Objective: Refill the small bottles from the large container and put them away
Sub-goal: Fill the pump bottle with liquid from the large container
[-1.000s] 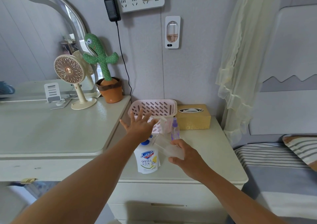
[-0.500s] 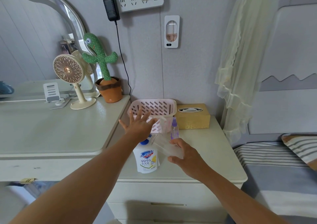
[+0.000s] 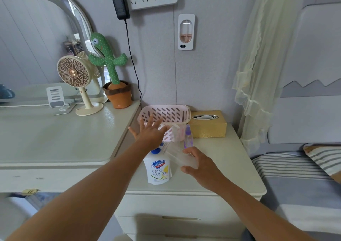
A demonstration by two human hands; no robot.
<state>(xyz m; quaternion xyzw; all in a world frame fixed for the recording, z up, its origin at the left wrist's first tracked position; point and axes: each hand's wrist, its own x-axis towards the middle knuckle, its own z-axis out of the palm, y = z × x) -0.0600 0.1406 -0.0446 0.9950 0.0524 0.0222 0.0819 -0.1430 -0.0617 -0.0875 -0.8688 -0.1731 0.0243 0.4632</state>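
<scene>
Soap pouch (image 3: 157, 170), white with a blue cap, stands upright at the near left of the nightstand (image 3: 230, 167), the pink basket (image 3: 166, 111) behind it at the far edge. The left hand (image 3: 150, 135) hovers over the cap, fingers spread wide and holding nothing; the right hand (image 3: 201, 165) grips a clear small bottle (image 3: 181, 157), tilted, just right of the pouch. A purple spray bottle (image 3: 188, 137) stands just beyond.
</scene>
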